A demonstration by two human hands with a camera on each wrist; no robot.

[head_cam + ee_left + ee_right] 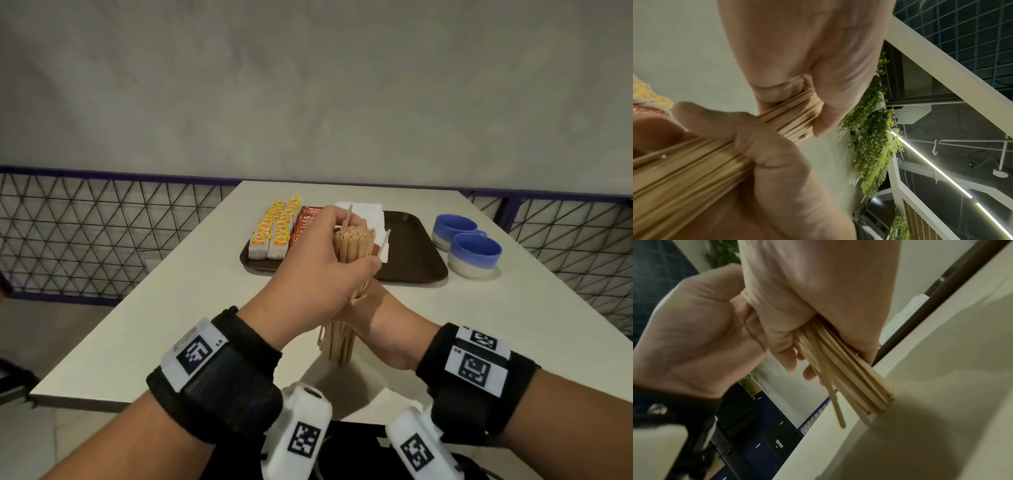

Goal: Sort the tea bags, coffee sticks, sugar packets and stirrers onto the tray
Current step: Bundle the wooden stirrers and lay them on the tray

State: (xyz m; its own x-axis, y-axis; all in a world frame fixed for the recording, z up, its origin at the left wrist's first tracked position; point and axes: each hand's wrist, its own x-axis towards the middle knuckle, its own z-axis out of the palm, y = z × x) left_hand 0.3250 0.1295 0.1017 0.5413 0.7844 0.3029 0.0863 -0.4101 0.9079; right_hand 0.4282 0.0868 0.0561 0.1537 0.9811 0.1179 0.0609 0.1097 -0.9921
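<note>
Two hands clasp one upright bundle of stirrers [346, 260]: the left hand [318, 274] curls round its upper part, the right hand [380, 322] wraps it lower down, and the bottom ends stand on the desk [178, 308]. Risk, as judged: several sticks sit proud at the top and splay loose at the foot, so any slackening of grip or an uneven tap could let them slide out and scatter. Stirrers are thin, flat, smooth pale wood, slippery against one another. Beyond lies the brown tray [418, 260], glossy with a raised rim, already carrying yellow tea bags [274, 228], red coffee sticks [303, 222] and white sugar packets [366, 210]. Two glazed blue bowls [474, 250] stand to its right.
</note>
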